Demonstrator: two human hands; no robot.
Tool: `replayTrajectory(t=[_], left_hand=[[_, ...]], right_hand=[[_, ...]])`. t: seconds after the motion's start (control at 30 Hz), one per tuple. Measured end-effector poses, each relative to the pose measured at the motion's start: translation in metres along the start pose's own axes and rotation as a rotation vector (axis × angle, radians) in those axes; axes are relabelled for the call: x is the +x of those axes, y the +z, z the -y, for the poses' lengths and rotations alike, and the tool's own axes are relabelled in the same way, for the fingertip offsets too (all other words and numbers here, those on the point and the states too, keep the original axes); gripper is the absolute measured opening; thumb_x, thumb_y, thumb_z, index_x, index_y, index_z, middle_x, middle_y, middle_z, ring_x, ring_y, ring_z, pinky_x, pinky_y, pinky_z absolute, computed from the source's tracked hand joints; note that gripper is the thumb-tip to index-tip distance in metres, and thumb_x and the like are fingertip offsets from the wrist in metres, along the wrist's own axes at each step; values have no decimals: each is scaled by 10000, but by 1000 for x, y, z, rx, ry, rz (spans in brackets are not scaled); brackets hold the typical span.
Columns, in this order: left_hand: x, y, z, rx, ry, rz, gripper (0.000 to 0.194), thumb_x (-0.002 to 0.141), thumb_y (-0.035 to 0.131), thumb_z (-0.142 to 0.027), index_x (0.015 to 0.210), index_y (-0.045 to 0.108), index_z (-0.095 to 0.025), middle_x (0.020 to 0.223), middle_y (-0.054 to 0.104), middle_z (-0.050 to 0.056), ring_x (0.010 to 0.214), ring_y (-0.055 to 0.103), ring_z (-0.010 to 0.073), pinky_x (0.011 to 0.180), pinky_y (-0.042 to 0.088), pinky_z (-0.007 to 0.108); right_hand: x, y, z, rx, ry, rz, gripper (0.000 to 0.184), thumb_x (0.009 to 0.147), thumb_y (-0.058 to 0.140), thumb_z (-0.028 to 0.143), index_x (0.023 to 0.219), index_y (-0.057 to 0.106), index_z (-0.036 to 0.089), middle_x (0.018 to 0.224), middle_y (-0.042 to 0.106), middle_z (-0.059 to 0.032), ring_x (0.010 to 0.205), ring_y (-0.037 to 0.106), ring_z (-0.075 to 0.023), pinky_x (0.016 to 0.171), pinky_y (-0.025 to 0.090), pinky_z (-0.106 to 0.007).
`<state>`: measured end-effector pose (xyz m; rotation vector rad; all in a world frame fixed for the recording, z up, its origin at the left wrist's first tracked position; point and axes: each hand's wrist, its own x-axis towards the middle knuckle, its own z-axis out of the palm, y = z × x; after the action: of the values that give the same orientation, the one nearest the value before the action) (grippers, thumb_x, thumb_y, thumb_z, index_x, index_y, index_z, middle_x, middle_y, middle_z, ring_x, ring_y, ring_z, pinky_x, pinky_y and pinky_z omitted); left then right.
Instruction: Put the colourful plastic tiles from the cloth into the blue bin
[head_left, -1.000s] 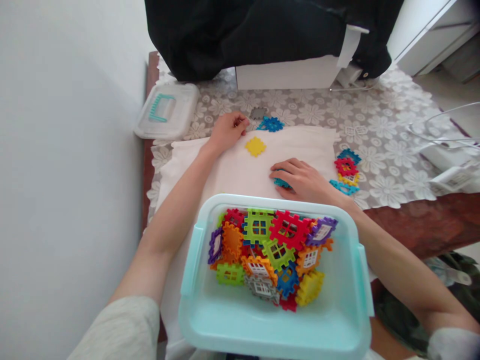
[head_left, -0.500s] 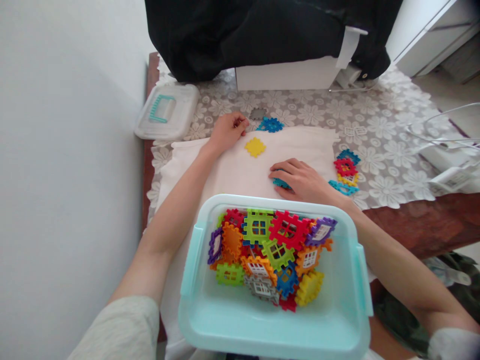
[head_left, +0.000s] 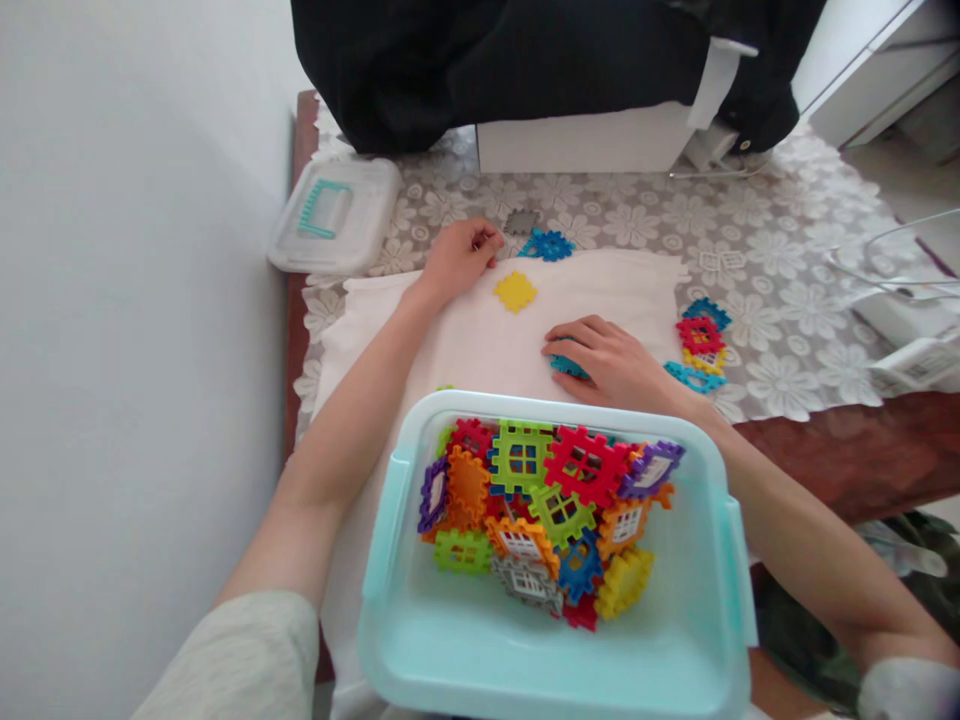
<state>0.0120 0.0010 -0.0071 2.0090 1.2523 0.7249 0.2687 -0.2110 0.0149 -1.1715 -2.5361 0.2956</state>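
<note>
My left hand (head_left: pixel 456 258) rests on the far edge of a white cloth (head_left: pixel 487 340), fingers curled with nothing visible in them, next to a grey tile (head_left: pixel 521 221) and a blue tile (head_left: pixel 549 245). A yellow tile (head_left: pixel 514 291) lies on the cloth between my hands. My right hand (head_left: pixel 611 360) lies palm down over a teal tile (head_left: pixel 564 366), fingers bent on it. Close in front of me stands a pale teal bin (head_left: pixel 420 640) holding several coloured interlocking tiles (head_left: pixel 547 500).
A small pile of blue, red, yellow and teal tiles (head_left: pixel 697 343) lies right of the cloth on the flowered lace tablecloth. The bin's clear lid (head_left: pixel 335 213) sits at the far left. A white box (head_left: pixel 585 150) under black fabric stands at the back; white cables (head_left: pixel 900 290) run right.
Both hands stay where they were. The view has shifted slightly, so the bin sits a little lower and more to the right in the picture.
</note>
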Motion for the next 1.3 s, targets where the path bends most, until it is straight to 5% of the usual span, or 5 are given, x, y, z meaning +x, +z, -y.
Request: replayTrajectory(t=[0.5, 0.83, 0.97, 1.13, 1.3], left_hand=[[0, 0, 2, 5, 10, -20, 336, 1068, 644, -518, 1074, 756, -201, 821, 729, 69, 806, 680, 217, 862, 593, 343], [0, 0, 3, -19, 14, -7, 312, 1065, 650, -497, 1077, 755, -204, 859, 732, 84, 856, 697, 232, 889, 604, 366], [0, 0, 2, -14, 5, -9, 305, 1056, 671, -492, 1090, 761, -202, 861, 731, 86, 869, 710, 239, 898, 612, 377], [-2, -1, -2, 22, 2, -22, 340, 1066, 656, -526, 1073, 758, -202, 866, 749, 96, 850, 719, 239, 889, 618, 377], [-2, -1, -3, 21, 0, -15, 308, 1073, 635, -486, 1069, 749, -200, 856, 754, 90, 843, 713, 229, 896, 608, 357]], right_hand=[[3, -1, -1, 191, -32, -202, 234, 1099, 675, 323, 1291, 766, 225, 1336, 787, -124, 1217, 752, -262, 1073, 658, -453], [4, -19, 15, 677, 239, -539, 302, 1016, 831, 392, 1297, 837, 279, 1350, 797, -90, 1219, 786, -254, 1074, 679, -429], [0, -40, 30, 898, 175, -647, 333, 989, 868, 448, 1306, 860, 346, 1354, 798, -66, 1229, 791, -264, 1078, 706, -442], [-11, -71, 52, 937, -83, -557, 406, 1019, 831, 509, 1399, 834, 368, 1313, 815, -53, 1219, 798, -269, 1079, 722, -432], [-12, -92, 58, 809, -349, -195, 591, 1045, 809, 481, 1613, 678, 383, 1379, 809, -64, 1197, 819, -255, 1055, 715, -396]])
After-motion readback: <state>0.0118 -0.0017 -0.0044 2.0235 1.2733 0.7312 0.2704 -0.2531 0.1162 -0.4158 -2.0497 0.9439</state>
